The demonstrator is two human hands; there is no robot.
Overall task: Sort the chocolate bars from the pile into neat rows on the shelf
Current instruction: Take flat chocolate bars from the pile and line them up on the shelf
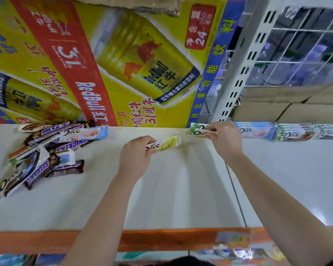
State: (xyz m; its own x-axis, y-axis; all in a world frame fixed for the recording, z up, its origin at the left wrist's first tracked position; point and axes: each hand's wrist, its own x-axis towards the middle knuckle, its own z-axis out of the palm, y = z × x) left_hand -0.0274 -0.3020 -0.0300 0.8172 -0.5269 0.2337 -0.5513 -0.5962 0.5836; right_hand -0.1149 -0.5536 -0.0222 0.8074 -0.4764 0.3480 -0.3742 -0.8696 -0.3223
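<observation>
**Extending the back row on the shelf [181, 189].** The left hand [136, 156] grips a yellow Dove bar [167, 144] by one end, fingers curled round it. The right hand [225, 137] pinches the green Dove stack [197, 129], just beside the blue row [256, 130]. The pile [46, 150] lies well to the left. Best practice: square the stack, then lay the yellow bar parallel alongside.
</observation>
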